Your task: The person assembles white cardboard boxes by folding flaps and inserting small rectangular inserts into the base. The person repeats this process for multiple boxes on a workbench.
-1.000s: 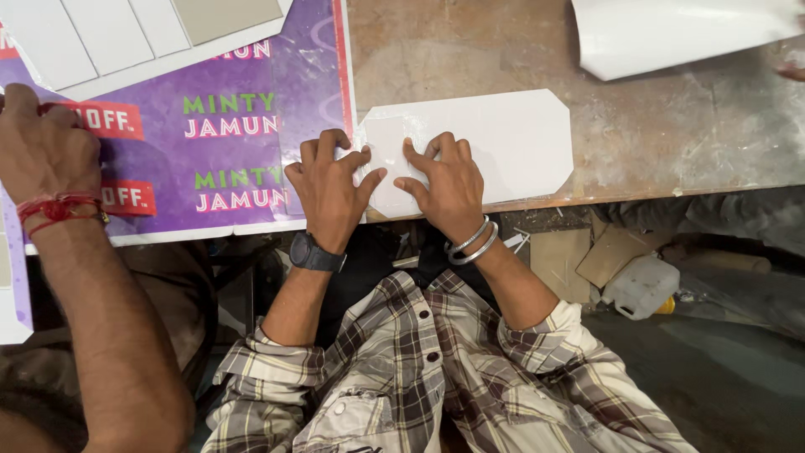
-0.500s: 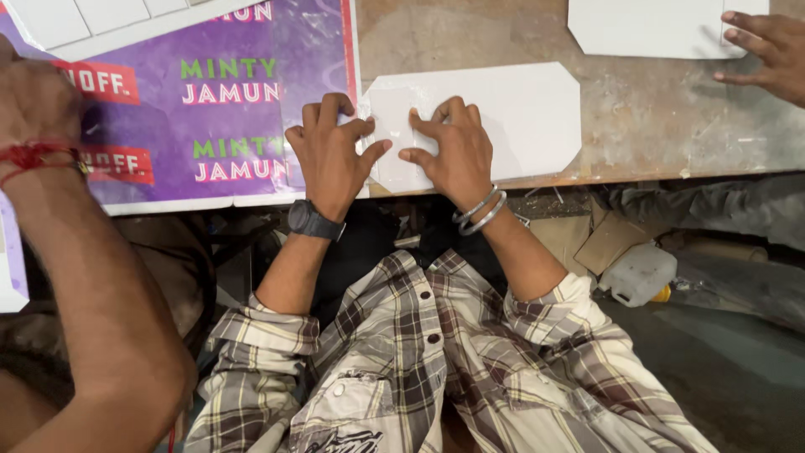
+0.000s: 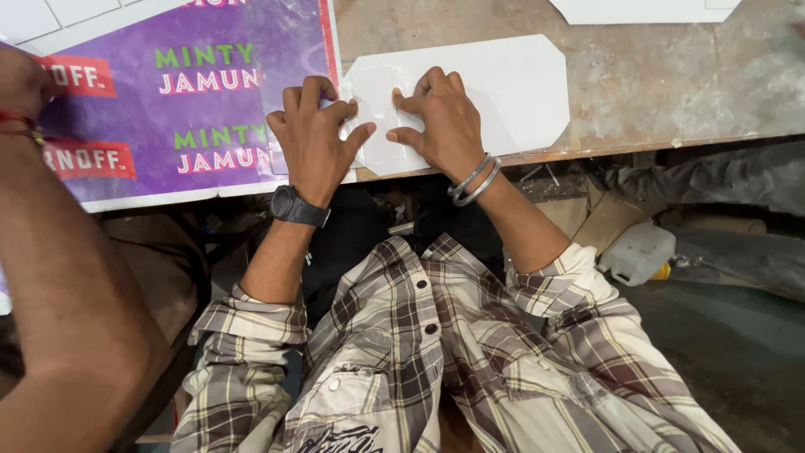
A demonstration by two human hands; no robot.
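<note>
**White card pressed flat at the table edge**

White and cut with clipped corners, the card piece (image 3: 495, 84) lies on the worn wooden table (image 3: 671, 92), its near end reaching the table's front edge. The person's left hand (image 3: 314, 138) rests on the card's left end, fingers spread and pressing down, with a black watch (image 3: 295, 205) on the wrist. The right hand (image 3: 444, 126) presses beside it, fingertips bent onto a smaller translucent patch (image 3: 377, 113) on the card (whether tape or film cannot be told); metal bangles (image 3: 474, 179) circle that wrist. Neither hand closes around anything; both lie open, flat on the sheet. Just left of the card, touching it, lies a purple printed poster (image 3: 201, 101). Another person's arm (image 3: 59, 277) crosses the left foreground. Below the table stands a white plastic canister (image 3: 637, 252).
</note>
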